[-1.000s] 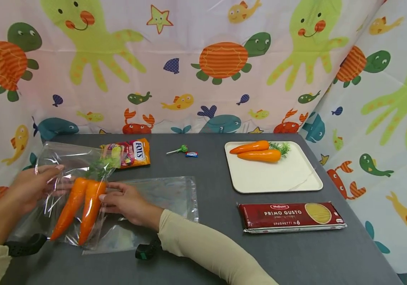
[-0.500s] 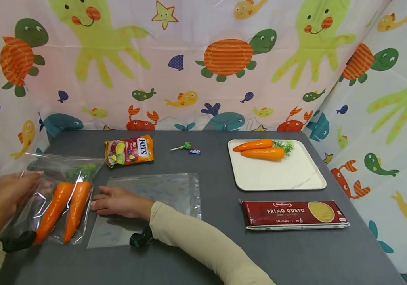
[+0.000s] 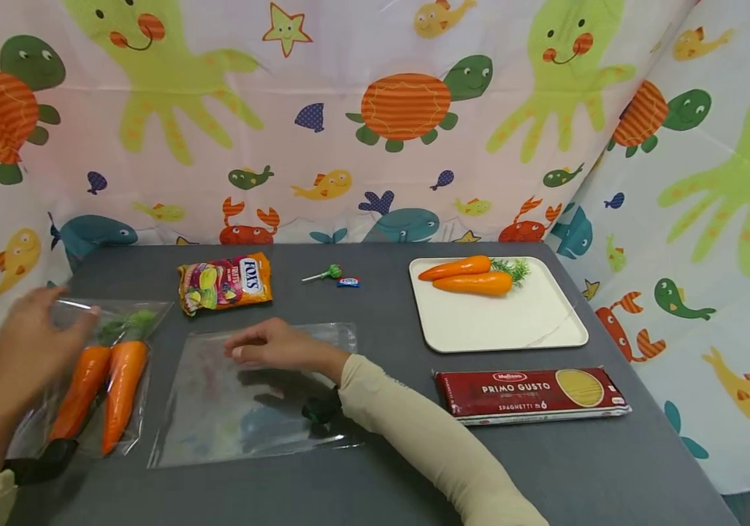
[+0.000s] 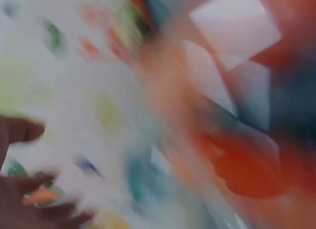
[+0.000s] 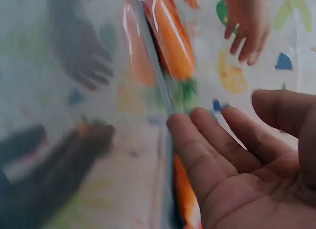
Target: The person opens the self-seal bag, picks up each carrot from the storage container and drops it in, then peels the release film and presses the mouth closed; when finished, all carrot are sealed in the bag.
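Observation:
Two orange carrots with green tops lie inside a clear plastic bag at the left of the table. My left hand is raised over the bag's left side, fingers loosely spread and blurred by motion. In the right wrist view that left hand hangs apart from the carrots. A second clear bag lies flat beside the first. Over its upper part hovers my right hand, casting a shadow on it. Its fingers are relaxed, with nothing in the grasp.
A candy packet lies behind the flat bag, with a green lollipop and a small blue-wrapped sweet to its right. Two more carrots rest on a cream tray. In front of the tray lies a spaghetti pack.
The bag of carrots moved left from over the flat bag and was let down on the table. The left hand let go and rose; the right hand moved right, off the carrot bag's side.

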A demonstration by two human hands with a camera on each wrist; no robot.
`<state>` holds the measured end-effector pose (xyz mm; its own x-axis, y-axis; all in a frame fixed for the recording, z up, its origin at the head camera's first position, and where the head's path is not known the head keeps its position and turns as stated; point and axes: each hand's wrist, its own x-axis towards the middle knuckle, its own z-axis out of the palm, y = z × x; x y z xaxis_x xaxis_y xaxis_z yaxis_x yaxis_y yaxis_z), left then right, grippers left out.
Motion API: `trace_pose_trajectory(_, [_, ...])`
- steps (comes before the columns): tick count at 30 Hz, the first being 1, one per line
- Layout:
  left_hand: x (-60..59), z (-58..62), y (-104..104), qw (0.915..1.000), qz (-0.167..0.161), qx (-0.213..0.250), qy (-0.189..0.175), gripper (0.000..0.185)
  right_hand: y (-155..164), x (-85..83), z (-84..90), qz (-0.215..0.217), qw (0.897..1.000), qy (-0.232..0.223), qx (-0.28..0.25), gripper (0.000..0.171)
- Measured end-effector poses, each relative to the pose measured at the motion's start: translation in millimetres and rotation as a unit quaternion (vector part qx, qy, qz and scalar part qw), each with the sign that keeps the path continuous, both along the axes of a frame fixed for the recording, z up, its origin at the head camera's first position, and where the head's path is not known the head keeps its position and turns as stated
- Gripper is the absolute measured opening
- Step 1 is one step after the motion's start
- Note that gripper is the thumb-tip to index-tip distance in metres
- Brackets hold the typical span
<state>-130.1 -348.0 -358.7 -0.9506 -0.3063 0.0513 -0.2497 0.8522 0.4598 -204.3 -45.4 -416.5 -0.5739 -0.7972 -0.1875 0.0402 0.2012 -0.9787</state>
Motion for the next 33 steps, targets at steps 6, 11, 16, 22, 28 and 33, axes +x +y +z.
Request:
trace_pose_trajectory(6, [11.0,5.0,96,0.9644,-0.255,0.061,-0.034,0.063,61,-11.9,14.7,0.051,0.975,0.198,0.083,0.033])
trace_pose_trajectory(11, [16.0,-10.1,149,0.9245,-0.374,0.06,-0.039,0.055,99,-10.3,20.6,0.024,0.958,0.264,0.109,0.031])
trace_pose_trajectory(16, [9.0,-21.8,178,0.8846,-0.453,0.056,-0.094,0.048,129,-2.9,26.3,-0.052,0.954,0.285,0.075,0.027])
trace_pose_trajectory(22, [-2.1,-31.5,193,0.8579,-0.477,0.017,-0.19,0.074,152,9.6,20.4,-0.041,0.934,0.339,0.102,0.026])
trace_pose_trajectory(28, [-9.5,-58.5,203,0.8312,-0.508,0.056,-0.218,0.085,160,23.5,12.8,-0.017,0.927,0.359,0.11,0.027])
trace_pose_trajectory(33, [-17.6,-70.7,205,0.8385,-0.503,0.048,-0.204,0.088,159,26.0,10.7,0.011,0.913,0.381,0.145,0.03])
